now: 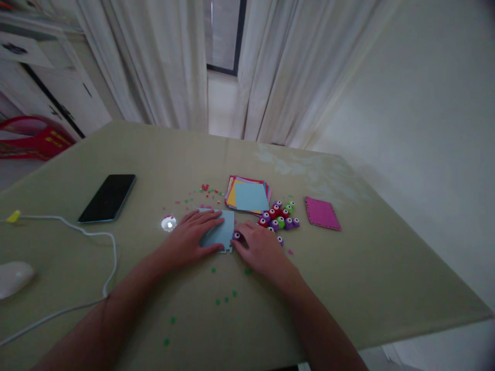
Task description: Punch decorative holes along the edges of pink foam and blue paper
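A light blue paper square (228, 222) lies on the table, with small notches cut along its lower right edge. My left hand (198, 233) rests flat on this sheet, fingers spread, covering much of its left half. At the sheet's right edge, my right hand (258, 244) pinches a small purple craft punch (237, 235) with an eye-like top. Several more craft punches (281, 223) in purple, red and green are grouped just beyond my right hand, which hides some of them.
Behind the hands is a stack of coloured paper squares (250, 197). A pink square with a notched border (323, 213) lies to the right. Leftward are a dark-screened phone (108, 198), a white cable (115, 257) and a mouse (14, 279). Green paper bits (226, 299) dot the table.
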### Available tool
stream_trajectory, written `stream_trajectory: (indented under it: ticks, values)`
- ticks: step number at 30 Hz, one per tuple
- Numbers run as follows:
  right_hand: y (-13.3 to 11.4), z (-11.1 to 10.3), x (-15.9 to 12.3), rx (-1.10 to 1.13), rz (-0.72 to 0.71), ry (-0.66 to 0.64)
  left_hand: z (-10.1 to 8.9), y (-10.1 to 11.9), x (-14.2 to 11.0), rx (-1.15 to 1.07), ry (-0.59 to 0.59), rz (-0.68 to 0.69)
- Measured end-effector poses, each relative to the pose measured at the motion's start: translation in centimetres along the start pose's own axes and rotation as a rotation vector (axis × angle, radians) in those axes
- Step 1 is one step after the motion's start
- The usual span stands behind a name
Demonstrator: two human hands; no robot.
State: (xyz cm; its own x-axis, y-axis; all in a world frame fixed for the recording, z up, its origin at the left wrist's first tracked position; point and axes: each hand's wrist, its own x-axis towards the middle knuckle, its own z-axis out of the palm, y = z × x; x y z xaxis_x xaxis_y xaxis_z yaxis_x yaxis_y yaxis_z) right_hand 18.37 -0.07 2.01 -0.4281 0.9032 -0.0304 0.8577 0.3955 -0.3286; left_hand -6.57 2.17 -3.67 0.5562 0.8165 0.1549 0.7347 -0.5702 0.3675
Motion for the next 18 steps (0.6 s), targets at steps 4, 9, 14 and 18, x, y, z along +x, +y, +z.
stream_trajectory:
  ticks: [4,9,14,18]
  values:
    - [0.4,-0.2,-0.2,-0.102,-0.032,0.072,0.0,0.0,-0.1,0.008,-0.003,0.006]
    - [1.2,-0.2,0.0,-0.184,-0.019,0.187,0.1,-0.1,-0.1,0.018,-0.001,0.005]
    - [1.7,0.1,0.3,-0.211,0.021,0.228,-0.4,-0.1,-0.4,-0.017,-0.037,0.003]
    - [2.1,0.3,0.4,-0.171,0.027,0.236,-0.7,0.2,-0.7,-0.030,-0.057,0.001]
